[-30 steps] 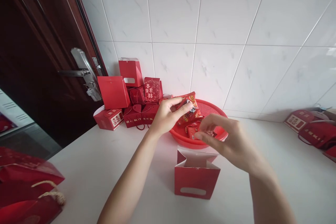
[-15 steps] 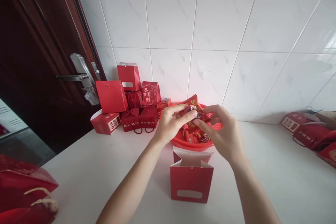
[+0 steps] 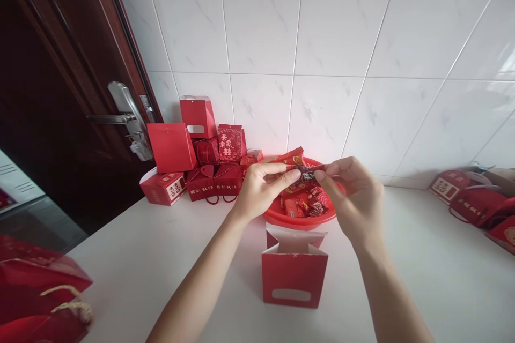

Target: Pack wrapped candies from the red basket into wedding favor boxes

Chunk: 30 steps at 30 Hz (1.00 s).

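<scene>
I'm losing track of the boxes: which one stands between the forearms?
The red box, top open, in front of the basket; other boxes sit off to the sides.

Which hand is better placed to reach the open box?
Probably the left hand, narrowly: its fingertips line up with the open box, while the right hand sits farther right. Both pinch the small packet.

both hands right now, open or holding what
Left hand: closed, pinching one end of the small dark packet.
Right hand: closed, pinching its other end.
</scene>
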Each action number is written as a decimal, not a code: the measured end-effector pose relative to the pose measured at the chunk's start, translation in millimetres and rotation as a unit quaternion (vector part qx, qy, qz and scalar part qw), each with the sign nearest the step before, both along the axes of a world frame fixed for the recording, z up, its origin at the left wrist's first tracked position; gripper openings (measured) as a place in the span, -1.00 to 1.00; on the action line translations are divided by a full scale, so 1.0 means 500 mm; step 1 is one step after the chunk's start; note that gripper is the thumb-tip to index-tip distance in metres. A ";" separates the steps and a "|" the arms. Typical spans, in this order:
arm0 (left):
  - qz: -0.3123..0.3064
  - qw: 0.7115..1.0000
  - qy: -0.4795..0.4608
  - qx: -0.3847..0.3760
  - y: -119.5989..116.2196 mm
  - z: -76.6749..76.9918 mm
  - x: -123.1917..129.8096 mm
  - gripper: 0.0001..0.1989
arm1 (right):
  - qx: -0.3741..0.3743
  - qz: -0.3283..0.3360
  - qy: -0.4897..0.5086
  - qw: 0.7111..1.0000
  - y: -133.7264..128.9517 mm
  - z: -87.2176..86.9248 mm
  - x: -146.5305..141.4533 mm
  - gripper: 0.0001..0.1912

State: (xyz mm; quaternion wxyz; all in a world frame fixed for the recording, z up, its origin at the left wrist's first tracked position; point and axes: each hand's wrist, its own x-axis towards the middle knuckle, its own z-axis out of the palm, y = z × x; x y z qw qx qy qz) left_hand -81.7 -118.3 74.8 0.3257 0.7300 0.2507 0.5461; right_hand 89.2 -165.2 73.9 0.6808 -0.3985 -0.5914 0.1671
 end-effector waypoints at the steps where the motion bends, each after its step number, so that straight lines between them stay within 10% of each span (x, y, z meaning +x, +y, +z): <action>1: 0.001 1.000 0.003 0.007 -0.001 0.000 0.001 -0.69 | -0.003 0.004 0.008 1.000 -0.001 0.001 0.001 -0.79; 30: 0.089 0.996 0.023 0.007 -0.026 0.026 -0.037 -0.72 | -0.068 0.195 -0.104 0.973 -0.039 0.036 0.047 -0.94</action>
